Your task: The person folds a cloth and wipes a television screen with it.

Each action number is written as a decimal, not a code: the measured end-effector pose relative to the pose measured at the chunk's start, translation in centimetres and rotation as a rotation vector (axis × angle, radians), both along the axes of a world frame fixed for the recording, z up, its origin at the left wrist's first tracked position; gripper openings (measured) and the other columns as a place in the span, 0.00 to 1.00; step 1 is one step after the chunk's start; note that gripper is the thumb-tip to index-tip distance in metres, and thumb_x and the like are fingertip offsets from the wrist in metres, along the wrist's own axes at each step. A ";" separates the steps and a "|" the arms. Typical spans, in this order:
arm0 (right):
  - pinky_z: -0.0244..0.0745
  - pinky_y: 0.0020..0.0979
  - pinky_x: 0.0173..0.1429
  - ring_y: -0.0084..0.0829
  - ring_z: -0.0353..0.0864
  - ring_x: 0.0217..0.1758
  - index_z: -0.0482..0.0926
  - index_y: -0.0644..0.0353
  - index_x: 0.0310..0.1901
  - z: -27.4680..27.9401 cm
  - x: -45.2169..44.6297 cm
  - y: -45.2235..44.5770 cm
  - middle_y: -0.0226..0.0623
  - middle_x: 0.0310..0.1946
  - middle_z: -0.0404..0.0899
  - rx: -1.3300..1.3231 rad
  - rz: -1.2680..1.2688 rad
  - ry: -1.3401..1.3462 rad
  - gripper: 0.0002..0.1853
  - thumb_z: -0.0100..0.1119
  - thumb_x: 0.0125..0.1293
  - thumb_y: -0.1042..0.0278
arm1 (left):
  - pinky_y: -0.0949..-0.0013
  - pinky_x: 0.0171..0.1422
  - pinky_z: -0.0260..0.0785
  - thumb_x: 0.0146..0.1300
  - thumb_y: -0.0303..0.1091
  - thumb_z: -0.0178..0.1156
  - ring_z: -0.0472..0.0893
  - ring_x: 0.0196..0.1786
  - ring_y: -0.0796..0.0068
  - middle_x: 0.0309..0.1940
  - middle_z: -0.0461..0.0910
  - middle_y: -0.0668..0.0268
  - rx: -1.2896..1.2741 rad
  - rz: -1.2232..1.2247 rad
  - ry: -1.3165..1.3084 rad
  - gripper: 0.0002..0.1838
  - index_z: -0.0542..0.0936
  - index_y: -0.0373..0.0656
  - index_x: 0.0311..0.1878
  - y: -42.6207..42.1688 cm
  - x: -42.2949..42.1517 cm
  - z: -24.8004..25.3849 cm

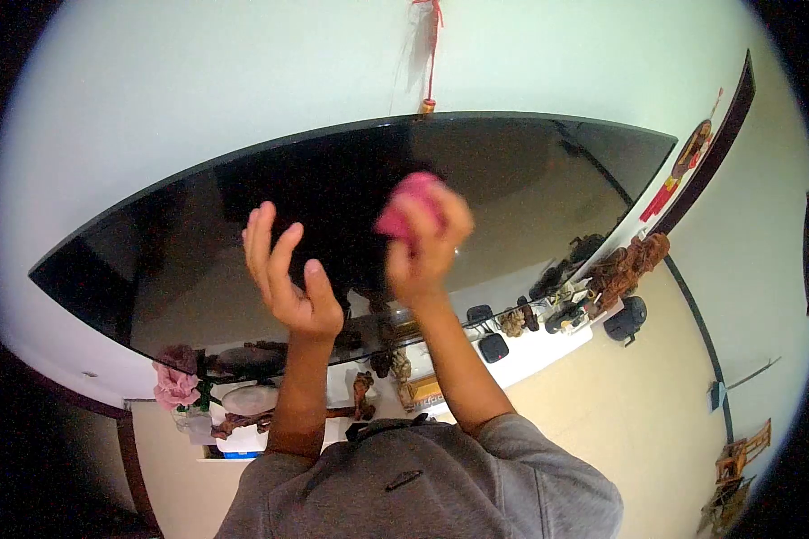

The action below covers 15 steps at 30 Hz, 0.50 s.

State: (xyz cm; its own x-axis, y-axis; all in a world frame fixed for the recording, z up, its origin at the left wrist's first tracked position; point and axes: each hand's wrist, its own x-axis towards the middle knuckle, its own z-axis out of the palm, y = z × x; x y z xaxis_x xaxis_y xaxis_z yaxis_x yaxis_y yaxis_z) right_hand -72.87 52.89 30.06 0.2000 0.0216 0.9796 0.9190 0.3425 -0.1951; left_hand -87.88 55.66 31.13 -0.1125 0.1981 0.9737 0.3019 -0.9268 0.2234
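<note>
A pink cloth (411, 208) is bunched up in my right hand (431, 247), whose fingers wrap round it in front of the dark screen of a large wall television (512, 198). To the left of it, my left hand (289, 280) is raised before the same screen with its fingers apart and nothing in them. Whether the cloth touches the glass cannot be made out. My right hand is slightly blurred.
Below the television, a white cabinet (548, 347) bears a small black box (493, 348), a yellow box (421, 392), wooden carvings (362, 395) and pink flowers (176, 384). A large root carving (622, 269) stands at the right. A red cord (433, 54) hangs above the screen.
</note>
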 end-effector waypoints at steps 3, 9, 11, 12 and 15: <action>0.56 0.46 0.75 0.50 0.65 0.69 0.76 0.61 0.58 1.5 1.7 0.1 0.50 0.64 0.67 0.130 -0.045 0.379 0.26 0.49 0.56 0.86 | 0.46 0.80 0.50 0.70 0.32 0.52 0.64 0.75 0.47 0.71 0.68 0.47 -0.043 -0.003 0.074 0.19 0.75 0.36 0.60 -0.3 -0.9 -1.0; 0.55 0.45 0.75 0.49 0.65 0.69 0.76 0.62 0.60 -0.4 -3.1 0.4 0.52 0.66 0.64 0.015 -0.030 0.360 0.26 0.48 0.58 0.85 | 0.43 0.80 0.47 0.69 0.34 0.52 0.63 0.76 0.46 0.70 0.70 0.49 -0.128 0.071 0.109 0.17 0.75 0.39 0.58 -1.1 -2.3 -3.0; 0.56 0.44 0.74 0.50 0.66 0.67 0.76 0.61 0.59 -1.2 -4.1 1.0 0.53 0.64 0.65 -0.013 -0.016 0.226 0.25 0.50 0.57 0.84 | 0.42 0.80 0.46 0.70 0.35 0.52 0.63 0.75 0.46 0.70 0.70 0.50 -0.125 0.113 0.115 0.17 0.75 0.40 0.59 -0.9 -3.1 -3.0; 0.57 0.44 0.74 0.51 0.66 0.67 0.77 0.61 0.58 -0.1 -4.3 1.2 0.52 0.63 0.65 0.014 -0.001 0.238 0.25 0.50 0.57 0.84 | 0.42 0.80 0.46 0.70 0.35 0.52 0.63 0.75 0.46 0.70 0.69 0.50 -0.120 0.132 0.107 0.17 0.74 0.40 0.59 -0.7 -3.6 -3.0; 0.59 0.45 0.72 0.51 0.66 0.66 0.78 0.59 0.58 5.5 -5.5 0.9 0.51 0.63 0.65 0.031 0.038 0.252 0.26 0.50 0.56 0.85 | 0.43 0.80 0.47 0.71 0.36 0.52 0.63 0.75 0.46 0.71 0.69 0.50 -0.120 0.173 0.079 0.17 0.74 0.40 0.59 -0.4 -5.2 -3.1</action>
State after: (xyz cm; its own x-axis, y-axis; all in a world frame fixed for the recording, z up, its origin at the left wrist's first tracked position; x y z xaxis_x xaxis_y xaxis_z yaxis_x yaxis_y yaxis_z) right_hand -78.40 53.78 35.57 0.4374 0.0042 0.8992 0.8290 0.3855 -0.4051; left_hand -93.09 55.28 28.03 -0.0790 0.2972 0.9515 0.4750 -0.8280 0.2980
